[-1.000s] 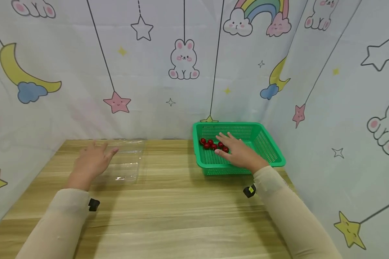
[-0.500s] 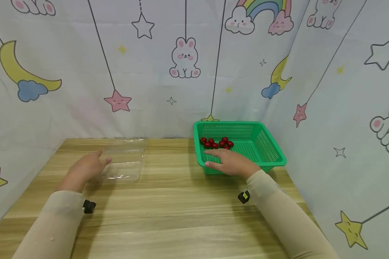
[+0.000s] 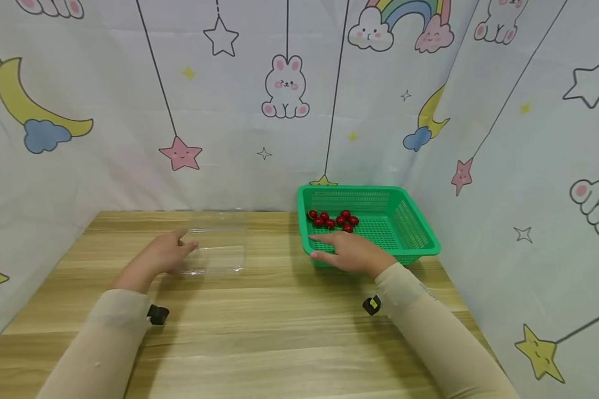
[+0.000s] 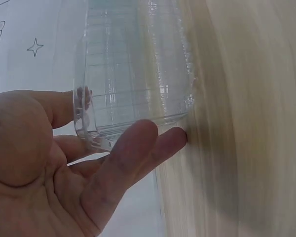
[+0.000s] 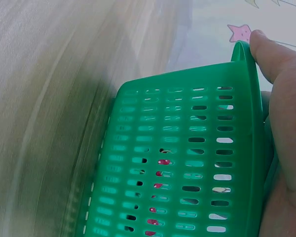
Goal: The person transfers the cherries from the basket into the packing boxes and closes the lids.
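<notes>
At left in the head view, my left hand (image 3: 161, 254) grips the near-left end of a clear plastic box (image 3: 222, 257). In the left wrist view, the thumb lies along the rim of the clear box (image 4: 133, 64) and the fingers reach under its end. My right hand (image 3: 350, 252) is over the front rim of a green plastic basket (image 3: 419, 221), fingers extended over its inside. The right thumb tip is right at the rim in the right wrist view. Several red cherries (image 3: 331, 223) lie on the basket floor, toward its left side.
The wooden table (image 3: 259, 332) meets a white curtain (image 3: 229, 111) printed with cartoons at the back. Another stretch of curtain borders the right side. A small black camera is worn on each wrist.
My left hand has come down onto the clear box and shifted it rightward. The right hand has moved from above the cherries back and down to the basket's front rim.
</notes>
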Tool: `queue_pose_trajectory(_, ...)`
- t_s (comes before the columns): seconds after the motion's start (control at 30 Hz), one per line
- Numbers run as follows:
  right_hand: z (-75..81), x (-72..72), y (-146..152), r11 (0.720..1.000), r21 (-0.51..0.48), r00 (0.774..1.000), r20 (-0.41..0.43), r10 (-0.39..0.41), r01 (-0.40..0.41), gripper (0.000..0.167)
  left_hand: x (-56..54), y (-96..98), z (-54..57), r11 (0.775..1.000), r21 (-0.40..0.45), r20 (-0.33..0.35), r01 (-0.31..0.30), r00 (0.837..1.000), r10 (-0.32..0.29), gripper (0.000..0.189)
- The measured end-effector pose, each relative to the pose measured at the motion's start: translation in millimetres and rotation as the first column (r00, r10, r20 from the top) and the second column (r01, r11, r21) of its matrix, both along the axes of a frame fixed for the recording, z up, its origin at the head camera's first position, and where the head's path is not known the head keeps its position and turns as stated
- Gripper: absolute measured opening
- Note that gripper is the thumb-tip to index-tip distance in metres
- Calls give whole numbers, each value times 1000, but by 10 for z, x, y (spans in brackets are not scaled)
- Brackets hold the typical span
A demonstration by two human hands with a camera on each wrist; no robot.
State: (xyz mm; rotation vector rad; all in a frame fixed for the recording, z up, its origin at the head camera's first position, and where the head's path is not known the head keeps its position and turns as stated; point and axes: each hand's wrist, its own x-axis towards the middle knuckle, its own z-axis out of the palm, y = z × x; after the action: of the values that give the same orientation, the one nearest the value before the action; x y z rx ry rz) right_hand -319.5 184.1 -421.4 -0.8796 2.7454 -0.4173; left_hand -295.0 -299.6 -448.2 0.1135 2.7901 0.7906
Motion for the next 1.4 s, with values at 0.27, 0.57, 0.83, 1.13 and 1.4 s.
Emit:
queue_pose_trajectory(0.27,-2,4,-68,1000,5,1000,-3,16,-16,72,-63,263,0,996,93,27,14,1000,-17,88)
queue_pose_trajectory(0.57,-31,-22,-69,1000,-1,999,-17,30,-30,71,-112,526,-52,993,117,30,21,999,-25,94)
queue_pose_trajectory(0.83,-16,3,-74,1000,0,1000,-6,19,-19,69,-110,660,-77,993,112,7,37,999,-38,102)
queue_pose_trajectory(1.13,281,-37,-37,996,-14,996,-15,-86,86,62,-42,740,117,988,-27,-129,151,980,-153,123)
queue_pose_trajectory(1.4,659,-434,109,981,-14,979,69,-192,194,55,-58,767,131,965,-63,-83,254,962,-259,123)
